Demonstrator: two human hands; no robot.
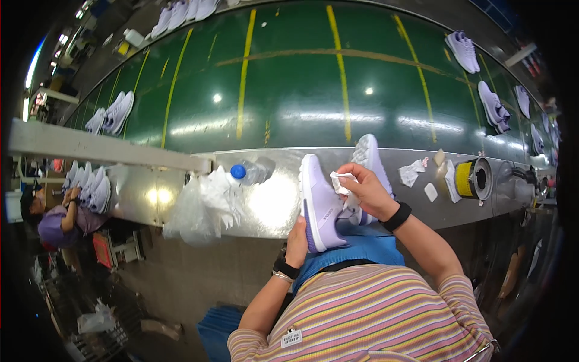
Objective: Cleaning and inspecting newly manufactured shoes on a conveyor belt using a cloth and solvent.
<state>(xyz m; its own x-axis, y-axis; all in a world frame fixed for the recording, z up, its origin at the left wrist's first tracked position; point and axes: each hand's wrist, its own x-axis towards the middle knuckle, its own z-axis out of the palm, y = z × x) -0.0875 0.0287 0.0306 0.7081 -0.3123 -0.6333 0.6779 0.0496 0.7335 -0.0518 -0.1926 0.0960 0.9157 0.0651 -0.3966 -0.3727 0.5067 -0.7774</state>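
A lavender sneaker (319, 196) with a white sole stands tilted at the near edge of the metal bench, its toe pointing away from me. My left hand (296, 243) grips it low at the heel on the left side. In my right hand (369, 194), thumb and fingers pinch a crumpled piece of white cloth or tissue (339, 180) against the sneaker's upper. Behind that hand the matching sneaker (368, 155) rests on the bench, partly hidden by my fingers and wrist.
Beyond the metal bench (271, 205) runs a green conveyor belt (295, 90) carrying pairs of sneakers (463, 51). Left lie white tissues (218, 193), a plastic bag (187, 226) and a blue-capped bottle (256, 171); right, a yellow tin (472, 179). A pale beam (108, 145) crosses left, near another person (63, 223).
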